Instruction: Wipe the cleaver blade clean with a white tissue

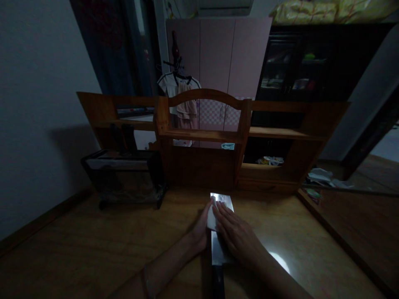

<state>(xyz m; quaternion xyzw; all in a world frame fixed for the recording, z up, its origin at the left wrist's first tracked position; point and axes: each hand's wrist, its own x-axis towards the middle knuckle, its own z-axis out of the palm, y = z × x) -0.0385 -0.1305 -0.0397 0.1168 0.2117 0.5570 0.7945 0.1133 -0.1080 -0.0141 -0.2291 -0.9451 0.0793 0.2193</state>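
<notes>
1. The cleaver is near the middle of the table, its dark, smooth handle towards the near edge and its broad, squared metal blade pointing to the far side. The blade's far end shines brightly. Whether it lies flat or is slightly lifted, I cannot tell.
2. A soft-looking white cloth or tissue is folded over the blade's left part, between the hands.
3. The left hand is partly curled at the blade's left side, fingertips meeting the white piece; how firmly it grips is hidden. A thin band circles that forearm.
4. The right hand lies across the blade and white piece, fingers nearly straight and close together; its thumb is hidden, so I cannot tell whether it grips anything.
5. The table is pale brown wood with faint streaked grain and a glossy patch of reflected light on the near right.
6. At far left stands a boxy black knife holder with a glossy front and small feet, dark handles rising from its top.
7. Along the far edge runs a wooden shelf unit with square compartments and an arched centre rail.
</notes>
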